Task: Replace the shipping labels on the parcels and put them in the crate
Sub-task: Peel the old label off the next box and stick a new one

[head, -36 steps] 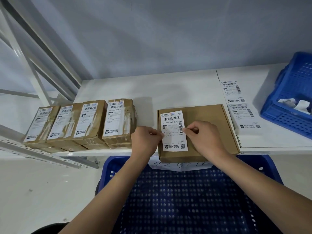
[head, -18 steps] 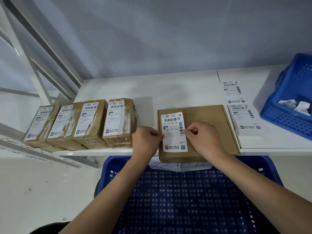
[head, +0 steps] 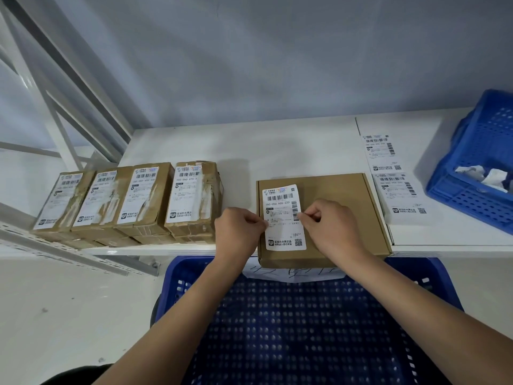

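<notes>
Now both hands work the label (head: 283, 216) on the flat box (head: 333, 212) at the shelf's front edge: left hand (head: 238, 232) pinching its left edge, right hand (head: 330, 226) pinching its right. Looks like the label step; next, I'd say, into the crate (head: 305, 329) just below.

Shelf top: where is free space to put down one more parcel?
Bare shelf lies behind the flat box toward the wall, and between that box and the four taped parcels. The right side is crowded: label sheets and the blue basket. The left end is packed.
</notes>
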